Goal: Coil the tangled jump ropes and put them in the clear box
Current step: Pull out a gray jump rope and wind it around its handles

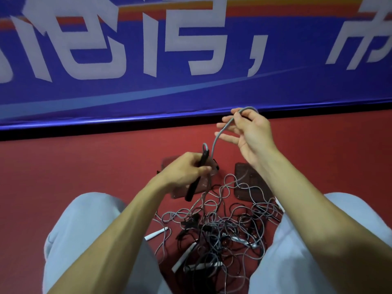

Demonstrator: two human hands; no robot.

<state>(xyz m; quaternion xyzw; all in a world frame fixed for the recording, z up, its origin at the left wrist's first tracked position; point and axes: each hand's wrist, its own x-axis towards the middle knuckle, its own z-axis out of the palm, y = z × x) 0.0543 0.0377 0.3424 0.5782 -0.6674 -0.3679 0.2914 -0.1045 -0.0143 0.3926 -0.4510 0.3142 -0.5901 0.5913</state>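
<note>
Faces a wide blue banner (191, 85) with big white characters, hung above a red floor (84, 166). Crouches or sits with both knees in pale trousers (89, 230) spread wide at the lower corners. Between the knees, on the floor, a tangle of jump ropes (224, 228): grey and black cords looped over one another, with several white handles (156, 233) lying among and beside them. Just beyond the tangle, the clear box (167, 164) on the floor, largely hidden behind the left hand (186, 168). Just right of it, a second clear piece (246, 187) with grey loops draped across it; cannot tell whether lid or another box. Grips a black handle (193, 189) in the left hand, fingers curled round its upper part, the handle tilted with its lower end pointing down toward the left knee and its top poking out above the fist. Lifts the right hand (252, 132) higher and farther away, palm turned toward the camera. Pinches a grey cord (216, 137) there between thumb and forefinger at a bend, the other fingers spread loose. From that pinch, the cord slanting down to a small loop at the handle's top, clear of the heap and above the box.
</note>
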